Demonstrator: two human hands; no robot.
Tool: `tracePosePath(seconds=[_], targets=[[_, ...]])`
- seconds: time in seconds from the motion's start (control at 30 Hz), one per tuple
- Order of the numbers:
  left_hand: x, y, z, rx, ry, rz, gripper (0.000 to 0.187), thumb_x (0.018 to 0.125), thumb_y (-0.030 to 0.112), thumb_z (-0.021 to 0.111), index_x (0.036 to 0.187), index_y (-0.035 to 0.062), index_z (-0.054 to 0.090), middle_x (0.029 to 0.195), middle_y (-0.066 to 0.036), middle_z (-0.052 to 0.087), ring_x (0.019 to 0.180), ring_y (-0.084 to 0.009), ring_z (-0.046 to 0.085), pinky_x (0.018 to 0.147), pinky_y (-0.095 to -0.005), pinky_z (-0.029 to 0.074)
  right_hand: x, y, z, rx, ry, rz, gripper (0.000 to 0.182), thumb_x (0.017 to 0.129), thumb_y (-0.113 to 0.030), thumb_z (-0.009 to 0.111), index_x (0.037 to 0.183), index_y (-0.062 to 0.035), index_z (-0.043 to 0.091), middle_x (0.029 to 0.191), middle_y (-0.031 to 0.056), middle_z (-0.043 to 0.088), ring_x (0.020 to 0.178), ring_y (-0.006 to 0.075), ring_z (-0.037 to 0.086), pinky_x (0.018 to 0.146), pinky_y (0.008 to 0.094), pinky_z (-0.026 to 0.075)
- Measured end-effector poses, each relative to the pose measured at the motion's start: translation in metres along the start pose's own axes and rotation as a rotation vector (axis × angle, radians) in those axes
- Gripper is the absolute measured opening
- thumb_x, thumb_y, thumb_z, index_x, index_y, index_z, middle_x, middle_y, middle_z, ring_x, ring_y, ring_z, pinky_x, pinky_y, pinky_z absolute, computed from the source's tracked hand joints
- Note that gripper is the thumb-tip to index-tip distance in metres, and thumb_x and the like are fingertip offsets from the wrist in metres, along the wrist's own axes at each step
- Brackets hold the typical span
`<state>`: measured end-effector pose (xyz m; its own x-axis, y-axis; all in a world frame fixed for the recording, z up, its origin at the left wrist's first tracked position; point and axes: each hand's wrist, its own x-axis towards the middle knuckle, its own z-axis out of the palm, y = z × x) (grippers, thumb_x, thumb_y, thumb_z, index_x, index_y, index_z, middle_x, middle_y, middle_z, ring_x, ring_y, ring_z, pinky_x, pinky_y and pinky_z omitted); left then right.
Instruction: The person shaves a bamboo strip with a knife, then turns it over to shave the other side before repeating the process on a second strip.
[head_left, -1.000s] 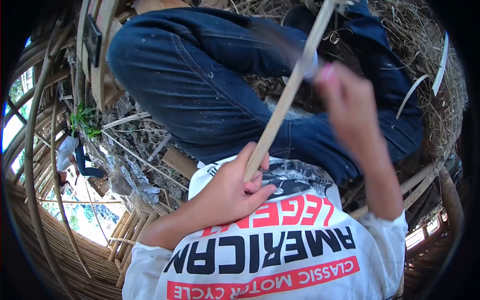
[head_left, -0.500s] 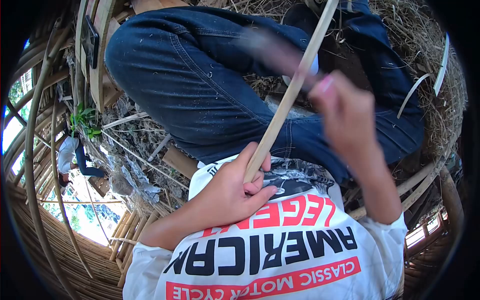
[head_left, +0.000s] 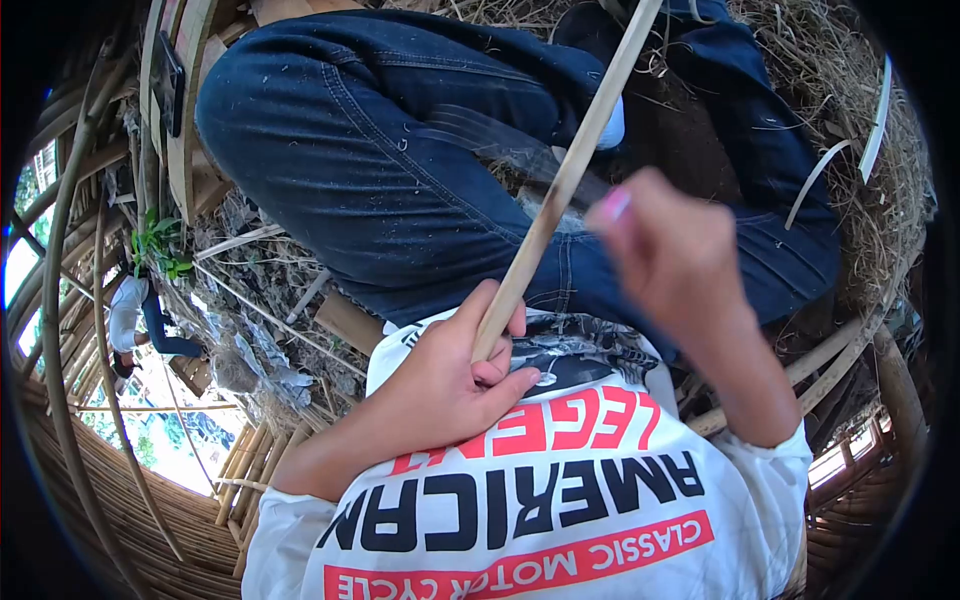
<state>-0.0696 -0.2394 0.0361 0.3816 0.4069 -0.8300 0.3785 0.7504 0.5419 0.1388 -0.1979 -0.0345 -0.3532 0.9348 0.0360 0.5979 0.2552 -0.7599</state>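
My left hand (head_left: 450, 370) is closed around the lower end of a pale bamboo strip (head_left: 570, 180), in front of my shirt. The strip slants up and away to the right across my lap, with a darker patch near its middle. My right hand (head_left: 675, 265), blurred by motion, grips a knife whose handle is hidden in the fist. The knife's blade (head_left: 490, 138) is smeared and points left over my jeans (head_left: 400, 190). In this view it crosses behind the strip near the dark patch.
A dark phone (head_left: 172, 85) rests on bamboo pieces at the upper left. Thin shavings (head_left: 877, 120) and dry straw lie to the right. Curved bamboo poles (head_left: 65, 260) stand at the left, near a small green plant (head_left: 160, 243). Another person (head_left: 150, 315) is farther back.
My right hand and the knife have shifted a little to the left, and the blade has swung lower in the view. The strip and my left hand have shifted slightly left.
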Motion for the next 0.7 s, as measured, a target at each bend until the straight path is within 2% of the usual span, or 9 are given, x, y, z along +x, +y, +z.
tracePosePath(seconds=[0.07, 0.2, 0.3, 0.4, 0.47, 0.53, 0.57, 0.67, 0.7], targets=[[0.001, 0.001, 0.001, 0.003, 0.005, -0.023, 0.035, 0.081, 0.0, 0.069, 0.102, 0.0056, 0.041, 0.062, 0.008, 0.031, 0.056, -0.0006, 0.031, 0.055, -0.0173, 0.026, -0.006, -0.002, 0.004, 0.015, -0.043, -0.04, 0.03, 0.085, -0.026, 0.07, 0.075, -0.0066, 0.049, 0.058, 0.011, 0.051, 0.05, 0.0286, 0.056, 0.044, 0.0362, 0.043], [0.001, 0.004, 0.002, 0.072, 0.035, -0.026, 0.033, 0.082, 0.002, 0.068, 0.101, 0.0051, 0.041, 0.06, 0.006, 0.032, 0.055, -0.0014, 0.032, 0.053, -0.0194, 0.028, 0.014, 0.014, -0.025, -0.039, 0.024, 0.243, 0.026, 0.086, -0.023, 0.069, 0.076, -0.005, 0.053, 0.061, 0.0132, 0.054, 0.052, 0.0307, 0.057, 0.046, 0.0358, 0.044], [0.0, 0.011, 0.004, 0.215, 0.107, -0.001, 0.027, 0.086, 0.004, 0.064, 0.101, 0.0046, 0.041, 0.058, 0.004, 0.033, 0.052, -0.0042, 0.033, 0.051, -0.0229, 0.029, 0.003, -0.004, -0.022, 0.02, -0.025, 0.012, 0.027, 0.086, -0.023, 0.069, 0.076, -0.0049, 0.052, 0.06, 0.0134, 0.053, 0.05, 0.0318, 0.054, 0.046, 0.0368, 0.042], [0.0, 0.009, 0.006, 0.257, 0.161, 0.012, 0.023, 0.089, 0.006, 0.059, 0.102, 0.0035, 0.041, 0.056, -0.001, 0.038, 0.048, -0.01, 0.04, 0.049, -0.0276, 0.032, 0.017, 0.016, -0.033, -0.02, 0.001, 0.339, 0.026, 0.086, -0.023, 0.069, 0.076, -0.006, 0.053, 0.057, 0.0118, 0.052, 0.05, 0.0307, 0.055, 0.046, 0.0373, 0.043], [-0.001, 0.005, 0.005, 0.422, 0.194, 0.111, 0.024, 0.09, 0.009, 0.055, 0.106, 0.0009, 0.04, 0.062, -0.017, 0.058, 0.057, -0.0371, 0.062, 0.051, -0.042, 0.047, 0.016, 0.011, -0.031, -0.021, 0.009, 0.332, 0.027, 0.087, -0.023, 0.067, 0.076, -0.0042, 0.053, 0.055, 0.0116, 0.051, 0.046, 0.0279, 0.054, 0.045, 0.036, 0.041], [-0.005, 0.006, 0.004, 0.447, 0.184, 0.079, 0.024, 0.09, 0.009, 0.055, 0.107, 0.0004, 0.04, 0.065, -0.02, 0.06, 0.06, -0.0395, 0.062, 0.052, -0.0442, 0.048, -0.002, -0.014, -0.015, 0.104, -0.066, 0.064, 0.029, 0.09, -0.021, 0.064, 0.073, -0.0012, 0.051, 0.053, 0.0118, 0.048, 0.042, 0.0241, 0.048, 0.042, 0.0326, 0.037], [-0.003, 0.007, 0.003, 0.476, 0.175, 0.073, 0.025, 0.09, 0.009, 0.054, 0.107, -0.0001, 0.039, 0.067, -0.022, 0.061, 0.063, -0.0419, 0.063, 0.054, -0.0463, 0.049, -0.004, -0.016, -0.013, 0.111, -0.061, 0.071, 0.031, 0.091, -0.02, 0.063, 0.072, 0.0001, 0.05, 0.053, 0.0128, 0.048, 0.041, 0.023, 0.047, 0.042, 0.0314, 0.036], [-0.003, 0.0, 0.007, 0.46, 0.25, 0.102, 0.022, 0.088, 0.004, 0.056, 0.105, 0.0024, 0.042, 0.054, -0.008, 0.043, 0.047, -0.0264, 0.05, 0.049, -0.0348, 0.037, 0.019, 0.014, -0.035, -0.017, -0.011, 0.404, 0.03, 0.09, -0.021, 0.065, 0.072, -0.0013, 0.051, 0.054, 0.0137, 0.051, 0.044, 0.0259, 0.053, 0.043, 0.0335, 0.04], [-0.003, -0.002, 0.008, 0.454, 0.254, 0.101, 0.022, 0.088, 0.004, 0.056, 0.105, 0.0024, 0.042, 0.054, -0.008, 0.043, 0.047, -0.0264, 0.05, 0.049, -0.0348, 0.037, 0.017, 0.011, -0.036, -0.048, -0.053, 0.392, 0.028, 0.088, -0.021, 0.066, 0.074, -0.0022, 0.052, 0.056, 0.0151, 0.053, 0.047, 0.0277, 0.057, 0.045, 0.036, 0.042]])
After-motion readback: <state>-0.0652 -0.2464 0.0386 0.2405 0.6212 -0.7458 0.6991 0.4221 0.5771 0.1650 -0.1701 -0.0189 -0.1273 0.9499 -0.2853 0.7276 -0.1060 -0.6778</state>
